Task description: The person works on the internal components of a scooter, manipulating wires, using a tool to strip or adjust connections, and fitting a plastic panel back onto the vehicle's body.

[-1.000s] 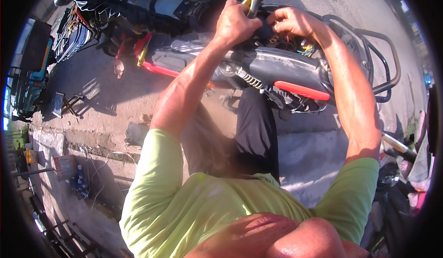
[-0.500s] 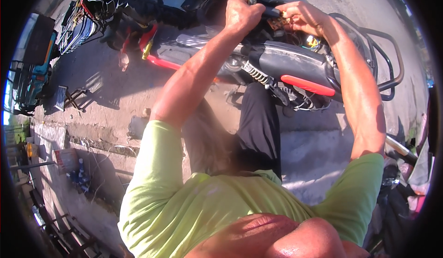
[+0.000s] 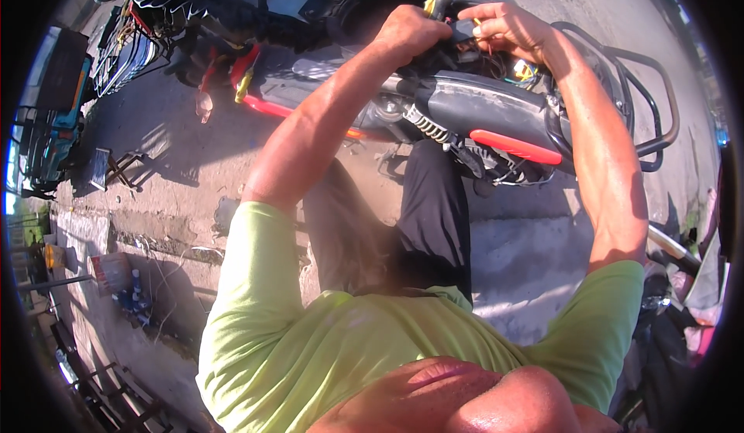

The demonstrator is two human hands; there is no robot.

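My left hand (image 3: 411, 31) is closed around yellow-and-black-handled pliers (image 3: 438, 4), their metal end pointing up and away. Its thumb side meets a small dark boxy part (image 3: 464, 30) over the opened middle of a motorcycle (image 3: 488, 106). From the other side, my right hand (image 3: 513, 28) has its fingertips pinched together at that part's right end. What exactly lies between those fingertips is too small to make out. Beneath the right hand, a white connector with yellow and green wires (image 3: 525, 70) shows in the frame.
The motorcycle's black rear rack (image 3: 659, 84) curves out at the right. A dark seat-like piece (image 3: 372, 14) lies beyond my left hand. Far left are a teal vehicle (image 3: 58, 134) and a small folding stool (image 3: 116, 168). My knees are close to the shock absorber (image 3: 428, 123).
My left hand has come slightly right and nearer, and the pliers have tilted over to the right. The dark part has turned between my hands. The right hand has barely moved.
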